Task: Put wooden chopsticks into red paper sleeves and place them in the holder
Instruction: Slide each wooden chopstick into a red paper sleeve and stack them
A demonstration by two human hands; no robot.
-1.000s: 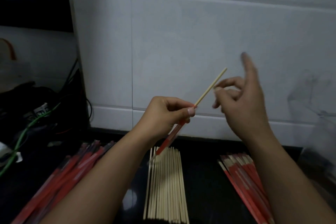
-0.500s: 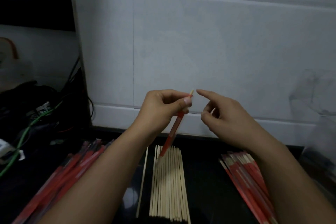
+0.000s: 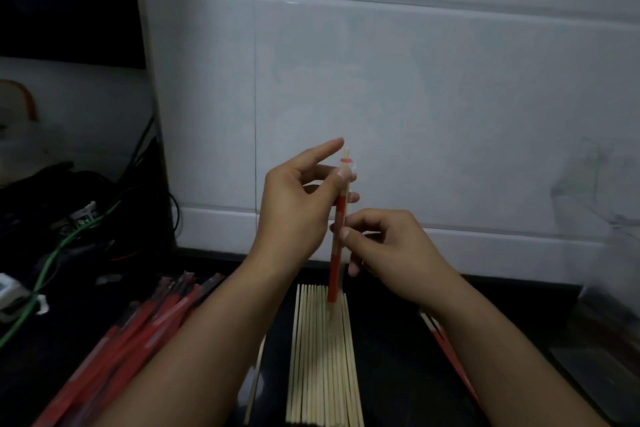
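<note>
The sleeve (image 3: pixel 336 253) is a thin red paper tube, standing nearly upright in front of me, with the pale tip of a chopstick (image 3: pixel 346 151) poking out of its top and a small red ring of paper just under that tip. Its lower end hangs just above the far end of the bare sticks (image 3: pixel 323 357), a flat row of pale wooden chopsticks lying side by side on the dark tabletop (image 3: pixel 391 374), running from me toward the wall (image 3: pixel 415 97).

My left hand (image 3: pixel 298 208) grips the upper part of the sleeve between thumb and curled fingers, with the forefinger stretched out free and pointing up to the right. My right hand (image 3: pixel 384 246) sits lower and to the right, pinching the sleeve's middle between thumb and bent fingers. The two hands are close, left above right, both touching the sleeve.

To the left of the sticks lies a loose red pile (image 3: pixel 138 333) of sleeves, fanned toward me. To the right, mostly hidden under my right forearm, a red edge of another pile (image 3: pixel 446 347) shows. A single stick (image 3: pixel 256 381) lies just left of the row, slightly askew.

The white tiled wall closes the tabletop's far side. At far left, a tangle of dark cables (image 3: pixel 114 204) and a green wire (image 3: pixel 52 260) crowd the corner. The dark tabletop shows between the piles.
</note>
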